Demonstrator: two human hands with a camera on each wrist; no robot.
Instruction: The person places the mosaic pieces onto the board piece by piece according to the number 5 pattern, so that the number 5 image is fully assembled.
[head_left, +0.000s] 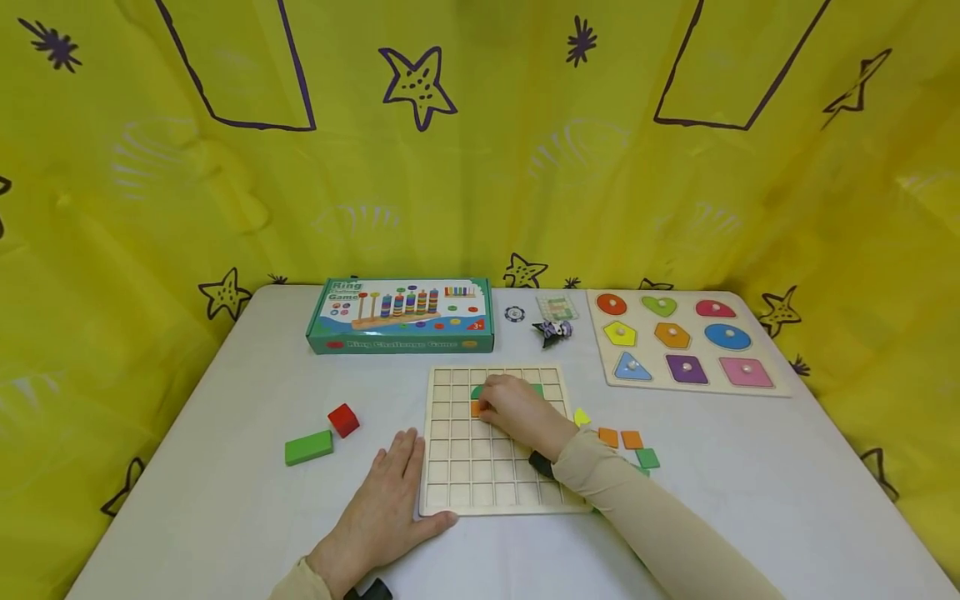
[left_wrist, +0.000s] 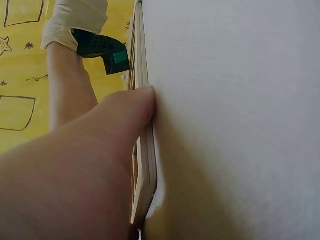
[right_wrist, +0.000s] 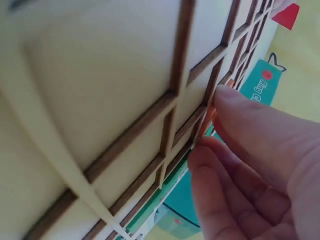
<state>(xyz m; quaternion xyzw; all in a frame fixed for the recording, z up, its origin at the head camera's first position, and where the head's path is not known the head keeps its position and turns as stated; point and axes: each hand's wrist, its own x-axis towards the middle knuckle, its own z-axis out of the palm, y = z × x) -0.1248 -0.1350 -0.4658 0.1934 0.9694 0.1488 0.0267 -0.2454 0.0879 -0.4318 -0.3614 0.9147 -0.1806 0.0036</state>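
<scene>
A wooden grid board (head_left: 450, 450) lies flat on the table. My left hand (head_left: 378, 512) rests at its near left corner, fingers straight along the left side and thumb against the front edge; in the left wrist view the thumb (left_wrist: 135, 107) touches that edge. Over the board's far part, my right hand (head_left: 525, 408) pinches a small orange square tile (right_wrist: 207, 121) between thumb and fingers, down at the grid. Just left of those fingertips, an orange tile (head_left: 475, 409) shows in a cell. Green pieces (head_left: 537, 389) sit in the row behind, partly hidden by the hand.
Loose orange tiles (head_left: 632, 439), a green tile (head_left: 647, 458) and a yellow piece (head_left: 581, 417) lie right of the board. Left are a red block (head_left: 343, 420) and green block (head_left: 309, 448). Behind stand a game box (head_left: 401, 343), a hair clip (head_left: 552, 333) and a shape puzzle (head_left: 645, 392).
</scene>
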